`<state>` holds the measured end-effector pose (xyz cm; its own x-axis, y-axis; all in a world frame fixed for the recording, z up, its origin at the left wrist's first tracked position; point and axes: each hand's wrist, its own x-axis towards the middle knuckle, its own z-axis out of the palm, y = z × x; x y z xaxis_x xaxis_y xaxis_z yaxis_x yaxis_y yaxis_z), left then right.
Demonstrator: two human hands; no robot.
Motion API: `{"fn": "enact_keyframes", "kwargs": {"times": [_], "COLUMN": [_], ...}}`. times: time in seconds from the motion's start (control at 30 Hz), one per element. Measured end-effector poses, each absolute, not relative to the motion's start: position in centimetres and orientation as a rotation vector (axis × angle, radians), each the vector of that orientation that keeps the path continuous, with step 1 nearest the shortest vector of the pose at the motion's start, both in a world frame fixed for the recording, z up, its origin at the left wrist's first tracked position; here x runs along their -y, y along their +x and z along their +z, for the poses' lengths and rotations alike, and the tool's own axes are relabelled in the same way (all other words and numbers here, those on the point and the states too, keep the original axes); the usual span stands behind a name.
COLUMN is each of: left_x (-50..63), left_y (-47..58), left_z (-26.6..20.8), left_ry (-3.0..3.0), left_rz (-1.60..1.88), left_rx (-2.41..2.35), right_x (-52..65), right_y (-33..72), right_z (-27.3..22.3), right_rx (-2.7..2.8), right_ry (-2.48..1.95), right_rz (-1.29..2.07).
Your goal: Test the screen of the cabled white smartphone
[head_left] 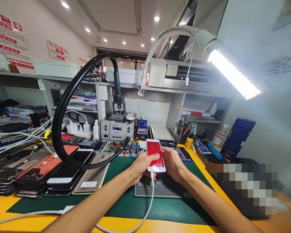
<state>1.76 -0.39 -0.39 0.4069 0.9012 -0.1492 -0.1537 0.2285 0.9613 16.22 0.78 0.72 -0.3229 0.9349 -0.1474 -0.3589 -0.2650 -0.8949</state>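
A white smartphone (152,149) with a lit red screen is held upright above the mat. My left hand (139,166) grips it from the left and below, its thumb lying across the screen. Along the phone's right edge, my right hand (174,161) is cupped with its fingers against the side; some fingertips are hidden behind it. A white charging cable (151,197) is plugged into the phone's bottom end and loops down toward the table edge. Beneath the hands lies a grey perforated pad (143,190) on a green mat (126,205).
Stacked phones (91,174) crowd the left. Behind them stands a hot-air rework station (117,129) with a thick black hose (57,129) arching forward. A parts tray (106,147) sits before it. A lit lamp (232,72) hangs at upper right, above a bottle (220,136).
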Motion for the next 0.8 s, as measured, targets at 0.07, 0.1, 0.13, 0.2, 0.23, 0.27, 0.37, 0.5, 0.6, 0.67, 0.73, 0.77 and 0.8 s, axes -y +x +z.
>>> {"fn": "enact_keyframes", "kwargs": {"times": [0.07,0.1,0.13,0.2,0.23,0.27,0.37,0.5,0.6,0.67,0.73,0.77,0.8], "left_x": [0.26,0.19,0.13,0.06,0.05,0.06,0.09,0.00,-0.07,-0.02,0.13,0.21,0.28], "left_y": [1.79,1.75,1.69,1.52,1.45,1.39,1.34,1.37,1.41,1.50,1.64,1.72,1.79], "left_z": [-0.46,-0.48,-0.48,-0.40,-0.34,-0.28,-0.13,-0.24,-0.39,-0.40,-0.34,-0.31,-0.28], "left_ry": [1.058,1.033,1.008,0.968,0.958,0.952,0.945,0.956,0.970,0.976,1.002,1.018,1.032], "left_rz": [0.861,0.852,0.839,0.812,0.803,0.798,0.792,0.793,0.791,0.812,0.854,0.872,0.884], "left_rx": [-0.868,-0.861,-0.846,-0.802,-0.781,-0.763,-0.740,-0.688,-0.690,-0.739,-0.802,-0.827,-0.846], "right_x": [-0.70,-0.63,-0.55,-0.41,-0.37,-0.35,-0.37,-0.20,0.09,0.12,-0.04,-0.16,-0.27], "right_y": [16.20,16.18,16.14,16.06,16.02,15.97,15.84,15.84,15.99,16.10,16.17,16.18,16.17], "right_z": [0.81,0.89,0.97,1.15,1.21,1.25,1.15,0.84,0.84,0.94,1.04,1.09,1.15], "right_rx": [0.975,0.970,0.969,0.979,0.987,0.994,0.988,1.097,1.232,1.183,1.084,1.045,1.020], "right_ry": [-0.892,-0.908,-0.924,-0.964,-0.982,-0.994,-1.032,-1.092,-1.031,-0.997,-0.998,-1.000,-1.001], "right_rz": [1.743,1.739,1.735,1.722,1.717,1.717,1.719,1.583,1.534,1.599,1.685,1.715,1.730]}}
